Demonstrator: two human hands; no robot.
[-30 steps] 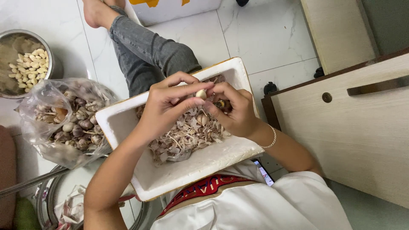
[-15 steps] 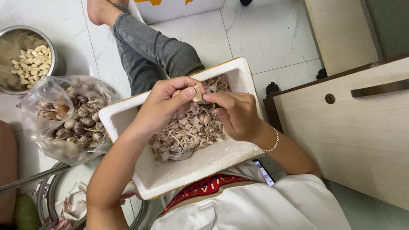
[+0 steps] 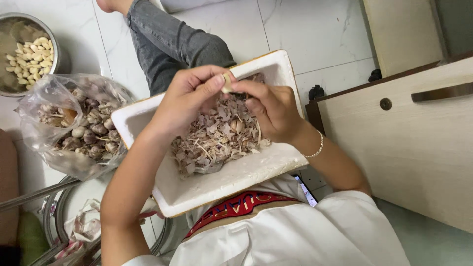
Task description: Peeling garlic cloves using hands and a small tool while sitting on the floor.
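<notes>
Peeling from the head view: the left hand [image 3: 189,101] and the right hand [image 3: 271,111] meet over the white foam tray [image 3: 236,175], both pinched shut on one small pale garlic clove [image 3: 227,83] held between thumb and fingertips. Loose papery garlic skins [image 3: 212,140] pile in the tray directly below. At nine o'clock from the tray sits the clear plastic bag of unpeeled garlic [image 3: 74,125]; at ten o'clock, the round steel bowl of peeled cloves [image 3: 29,54]. To my judgement, keeping the clove above the tray lets the skin drop cleanly, and a steady left pinch helps the right fingertips strip it.
</notes>
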